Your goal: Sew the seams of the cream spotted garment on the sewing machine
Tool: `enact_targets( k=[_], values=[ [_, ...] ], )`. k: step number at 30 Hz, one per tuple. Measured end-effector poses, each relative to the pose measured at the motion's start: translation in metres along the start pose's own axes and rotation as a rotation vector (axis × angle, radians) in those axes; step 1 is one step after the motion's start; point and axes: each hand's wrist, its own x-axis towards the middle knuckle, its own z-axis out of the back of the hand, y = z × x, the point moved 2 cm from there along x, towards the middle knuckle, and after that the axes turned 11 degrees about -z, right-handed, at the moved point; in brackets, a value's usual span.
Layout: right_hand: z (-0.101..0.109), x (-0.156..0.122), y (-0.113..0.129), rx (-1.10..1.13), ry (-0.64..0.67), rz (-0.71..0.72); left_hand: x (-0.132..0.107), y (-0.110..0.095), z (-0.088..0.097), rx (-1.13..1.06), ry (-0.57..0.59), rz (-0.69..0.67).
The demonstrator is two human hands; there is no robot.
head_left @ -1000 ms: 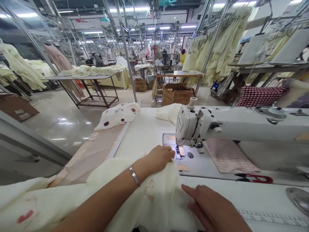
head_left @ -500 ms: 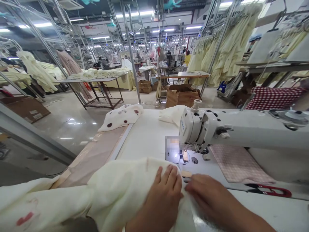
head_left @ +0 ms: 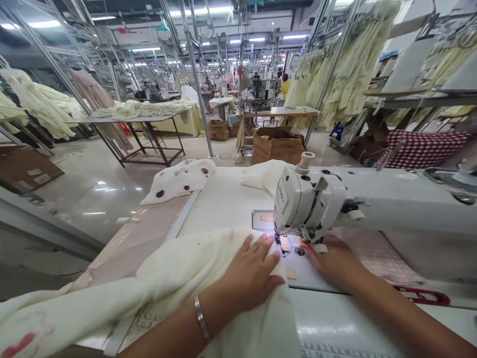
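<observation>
A cream fabric piece (head_left: 186, 268) lies across the near side of the white sewing table (head_left: 227, 199), trailing off to the lower left. My left hand (head_left: 253, 271) rests flat on it, fingers spread, just left of the needle area. My right hand (head_left: 333, 261) reaches under the head of the white sewing machine (head_left: 313, 199), its fingertips on the metal bed beside the presser foot (head_left: 283, 242). Nothing is gripped in it. A small tan label (head_left: 291, 274) lies on the bed between my hands.
Red-handled snips (head_left: 421, 297) lie on the table at the right. A spotted cloth (head_left: 179, 180) and another cream piece (head_left: 263, 176) sit at the table's far edge. Beyond are cardboard boxes (head_left: 278, 144), a table stacked with garments (head_left: 137, 112) and hanging cream garments (head_left: 346, 64).
My right hand left the fabric edge and moved forward to the machine bed under the head. My left hand stayed flat on the cream fabric, shifting slightly.
</observation>
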Motion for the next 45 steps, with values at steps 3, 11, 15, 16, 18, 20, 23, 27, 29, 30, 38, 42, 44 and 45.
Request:
enact_targets(
  k=[3,11,15,16,18,20,23,27,29,30,38,42,44,45],
  values=[
    [-0.008,0.0,-0.007,0.005,-0.073,-0.02,0.007,0.007,0.0,0.017,-0.006,-0.031],
    [0.006,-0.009,0.003,0.115,-0.147,0.155,0.005,-0.009,-0.008,0.113,-0.1,-0.101],
    [0.018,-0.022,0.027,0.25,-0.071,0.4,0.002,-0.013,-0.014,0.056,-0.124,-0.124],
    [0.018,-0.025,0.033,0.275,-0.038,0.447,0.002,-0.01,-0.015,0.05,-0.144,-0.134],
    [0.017,-0.029,0.043,0.309,0.031,0.505,0.004,-0.004,-0.015,0.057,-0.182,-0.16],
    [0.014,-0.031,0.047,0.322,0.076,0.517,0.006,0.004,-0.014,0.08,-0.195,-0.163],
    [0.011,-0.032,0.046,0.318,0.087,0.496,0.011,0.012,-0.012,0.09,-0.184,-0.167],
    [0.007,-0.03,0.043,0.315,0.087,0.472,0.017,0.018,-0.01,0.101,-0.177,-0.199],
    [0.005,-0.028,0.042,0.313,0.081,0.449,0.021,0.023,-0.008,0.097,-0.173,-0.184],
    [0.004,-0.028,0.041,0.314,0.079,0.437,0.023,0.026,-0.007,0.089,-0.169,-0.173],
    [-0.001,-0.024,0.038,0.334,0.081,0.363,0.038,0.04,0.001,0.06,-0.17,-0.089],
    [0.003,-0.022,0.037,0.333,0.051,0.266,0.033,0.033,0.002,0.058,-0.169,-0.042],
    [0.006,-0.021,0.038,0.312,0.033,0.194,0.028,0.029,0.003,0.058,-0.175,-0.008],
    [0.008,-0.02,0.04,0.302,0.031,0.169,0.025,0.028,0.002,0.055,-0.177,0.011]
  ],
)
